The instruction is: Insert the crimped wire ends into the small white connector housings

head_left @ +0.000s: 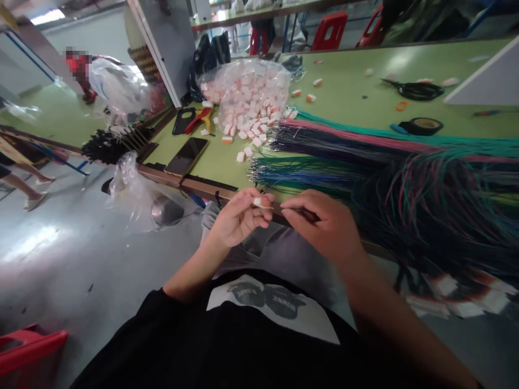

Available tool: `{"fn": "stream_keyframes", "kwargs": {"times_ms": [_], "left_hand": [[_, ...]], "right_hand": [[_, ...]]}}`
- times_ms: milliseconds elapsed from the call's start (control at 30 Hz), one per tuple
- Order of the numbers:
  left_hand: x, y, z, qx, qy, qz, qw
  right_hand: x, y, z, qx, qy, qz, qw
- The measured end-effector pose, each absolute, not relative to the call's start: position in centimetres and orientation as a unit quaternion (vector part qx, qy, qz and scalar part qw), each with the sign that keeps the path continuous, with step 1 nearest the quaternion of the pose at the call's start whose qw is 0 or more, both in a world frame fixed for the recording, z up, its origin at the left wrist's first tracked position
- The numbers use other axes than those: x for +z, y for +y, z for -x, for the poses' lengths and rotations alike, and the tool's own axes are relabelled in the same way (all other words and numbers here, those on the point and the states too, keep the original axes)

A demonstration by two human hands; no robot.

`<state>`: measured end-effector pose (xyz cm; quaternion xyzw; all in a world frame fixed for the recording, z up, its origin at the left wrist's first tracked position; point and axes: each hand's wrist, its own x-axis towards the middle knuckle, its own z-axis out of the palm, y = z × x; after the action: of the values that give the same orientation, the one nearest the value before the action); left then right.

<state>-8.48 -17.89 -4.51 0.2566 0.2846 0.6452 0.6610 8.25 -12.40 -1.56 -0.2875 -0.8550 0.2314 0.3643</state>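
Observation:
My left hand pinches a small white-and-orange connector housing between thumb and fingertips, just off the table's front edge. Close to its right, my right hand is closed, thumb against forefinger. A thin dark strand seems to run through that grip, but I cannot make out what it is. Beyond the hands lie bundles of cut wires, one blue and green, another pink and dark, with bare metal tips pointing left. A clear plastic bag spills many similar connector housings onto the green table.
Left of the bag are a phone, a black case and red-yellow pliers. Black tape and dark scissors lie at the right back. Wires hang over the table edge at right. A red stool stands at lower left.

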Motion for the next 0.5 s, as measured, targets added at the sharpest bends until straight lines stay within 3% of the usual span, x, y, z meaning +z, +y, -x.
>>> {"fn": "stream_keyframes", "kwargs": {"times_ms": [500], "left_hand": [[-5.8,-17.6,7.8,0.668,0.313,-0.359,0.571]], "right_hand": [[-1.8,-13.7,-8.6,0.191,-0.860,0.318,0.351]]}}
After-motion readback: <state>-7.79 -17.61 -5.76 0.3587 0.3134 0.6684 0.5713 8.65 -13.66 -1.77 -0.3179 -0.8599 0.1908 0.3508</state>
